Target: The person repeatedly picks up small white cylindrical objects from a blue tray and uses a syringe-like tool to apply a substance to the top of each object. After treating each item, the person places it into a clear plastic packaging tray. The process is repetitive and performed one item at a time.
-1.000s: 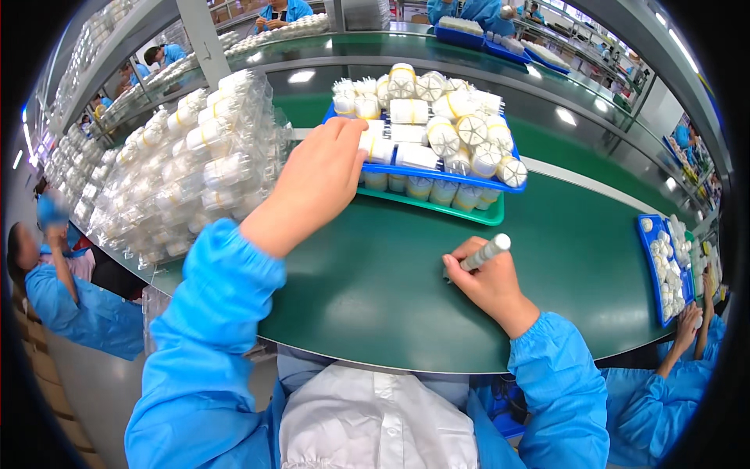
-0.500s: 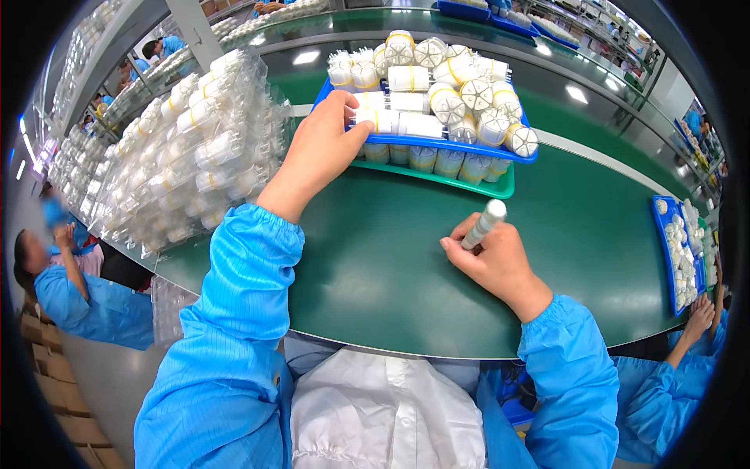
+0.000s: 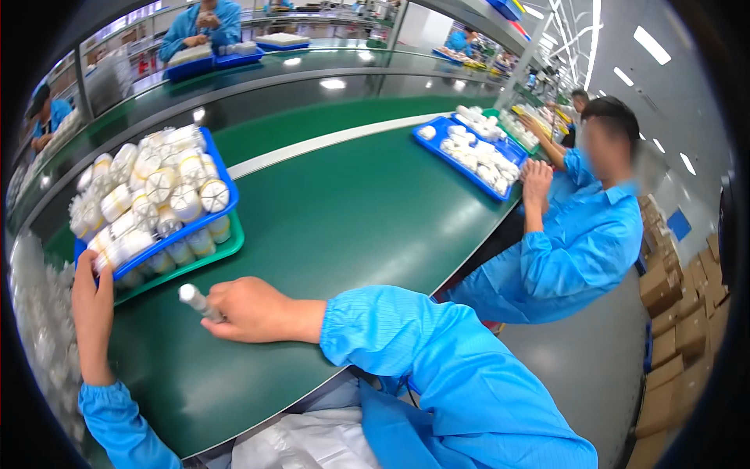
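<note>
A blue tray [image 3: 221, 167] heaped with white cylindrical bundles [image 3: 145, 164] stands at the left of the green table. Yellow bands ring many of the bundles, and some show wedge-patterned ends. My left hand [image 3: 94, 316] grips the tray's near left corner, its fingertips against the bundles there. Beneath this tray sits a green tray [image 3: 231, 245] holding more bundles. My right hand [image 3: 254, 310] is closed round a thick white marker pen [image 3: 195, 298], in front of the trays and just above the table. The pen's pale rounded end points up and left; its lower end is hidden.
Plastic-wrapped white parts [image 3: 43, 313] pile up along the left edge. Farther right, a blue tray [image 3: 469, 173] of white pieces stands before a co-worker [image 3: 578, 242] in blue. A pale strip [image 3: 328, 139] crosses the green table [image 3: 336, 211]. Cardboard boxes [image 3: 680, 328] stack up at the far right.
My view has swung right, so the trays and both hands appear farther left and the co-worker on the right shows fully. My left hand stays at the tray; my right hand still holds the marker pen.
</note>
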Available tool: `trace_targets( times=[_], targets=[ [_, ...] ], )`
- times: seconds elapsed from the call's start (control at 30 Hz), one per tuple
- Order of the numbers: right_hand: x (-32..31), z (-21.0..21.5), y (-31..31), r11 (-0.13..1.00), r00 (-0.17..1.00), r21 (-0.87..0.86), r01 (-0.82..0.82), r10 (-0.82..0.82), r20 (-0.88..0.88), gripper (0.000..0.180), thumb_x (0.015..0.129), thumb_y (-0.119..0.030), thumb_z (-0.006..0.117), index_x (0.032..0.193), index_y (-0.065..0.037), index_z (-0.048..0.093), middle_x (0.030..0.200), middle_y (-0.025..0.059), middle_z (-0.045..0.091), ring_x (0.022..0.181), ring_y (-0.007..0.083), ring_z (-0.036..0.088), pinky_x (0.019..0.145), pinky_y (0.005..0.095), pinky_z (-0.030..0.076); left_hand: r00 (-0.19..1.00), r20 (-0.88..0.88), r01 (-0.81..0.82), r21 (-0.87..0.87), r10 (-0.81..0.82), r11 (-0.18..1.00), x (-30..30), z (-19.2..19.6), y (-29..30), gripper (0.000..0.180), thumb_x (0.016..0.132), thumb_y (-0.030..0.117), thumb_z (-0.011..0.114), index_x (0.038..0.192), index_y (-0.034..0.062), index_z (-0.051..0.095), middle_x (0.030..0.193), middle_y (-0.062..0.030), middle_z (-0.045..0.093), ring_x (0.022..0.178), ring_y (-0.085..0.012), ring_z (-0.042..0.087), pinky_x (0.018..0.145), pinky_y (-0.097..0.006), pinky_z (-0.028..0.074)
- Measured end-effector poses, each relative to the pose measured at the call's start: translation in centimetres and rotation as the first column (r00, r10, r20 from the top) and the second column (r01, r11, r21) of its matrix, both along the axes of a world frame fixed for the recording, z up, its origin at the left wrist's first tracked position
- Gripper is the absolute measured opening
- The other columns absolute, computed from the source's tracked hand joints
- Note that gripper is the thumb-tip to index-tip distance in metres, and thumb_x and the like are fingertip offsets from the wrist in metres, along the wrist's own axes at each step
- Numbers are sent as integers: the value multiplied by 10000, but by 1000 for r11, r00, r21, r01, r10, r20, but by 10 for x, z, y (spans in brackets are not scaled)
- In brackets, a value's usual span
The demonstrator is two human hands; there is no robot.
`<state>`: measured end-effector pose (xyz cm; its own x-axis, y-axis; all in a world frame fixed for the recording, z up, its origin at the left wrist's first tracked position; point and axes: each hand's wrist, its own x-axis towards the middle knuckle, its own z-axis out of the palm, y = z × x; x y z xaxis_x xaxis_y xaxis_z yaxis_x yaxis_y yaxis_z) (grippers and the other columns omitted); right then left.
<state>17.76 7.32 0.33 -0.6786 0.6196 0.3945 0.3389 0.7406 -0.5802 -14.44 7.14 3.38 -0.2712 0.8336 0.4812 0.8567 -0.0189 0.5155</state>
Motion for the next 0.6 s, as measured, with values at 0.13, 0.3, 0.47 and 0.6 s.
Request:
trace_targets(
  times=[0.13, 0.3, 0.47, 0.6],
  targets=[
    [7, 1, -7, 1000, 999, 11, -14, 15, -47, 251, 871, -266, 665, 746, -55, 612, 763, 122, 605, 699, 347, 619, 641, 469, 496, 980, 175, 108, -71, -94, 992, 4, 10, -1, 403, 944, 152, 624, 1314, 32, 518, 1162, -153, 599, 1014, -230, 601, 886, -353, 489],
    [4, -4, -6, 1000, 998, 15, -13, 14, -67, 243, 867, -261, 676, 756, -53, 619, 748, 120, 601, 685, 343, 618, 629, 463, 496, 905, 378, 173, 94, -196, 980, -6, 2, 5, 445, 960, 139, 635, 1364, 11, 498, 1203, -106, 590, 1031, -154, 589, 896, -292, 488],
    [-2, -8, -3, 999, 995, -8, -34, 34, -89, 232, 866, -256, 676, 789, -39, 642, 763, 130, 612, 704, 350, 624, 646, 470, 498, 817, 470, 195, 318, -333, 928, 2, 9, -3, 454, 985, 163, 630, 1384, -11, 501, 1263, -107, 576, 1088, -145, 585, 950, -276, 465],
    [1, -6, -2, 1000, 995, 19, -3, 5, -97, 231, 860, -253, 678, 799, -33, 642, 771, 139, 615, 717, 362, 626, 659, 477, 501, 891, 227, 299, 358, -393, 885, 42, 44, -51, 417, 943, 154, 643, 1326, 13, 556, 1212, -73, 576, 1072, -163, 554, 948, -301, 443]
  ],
)
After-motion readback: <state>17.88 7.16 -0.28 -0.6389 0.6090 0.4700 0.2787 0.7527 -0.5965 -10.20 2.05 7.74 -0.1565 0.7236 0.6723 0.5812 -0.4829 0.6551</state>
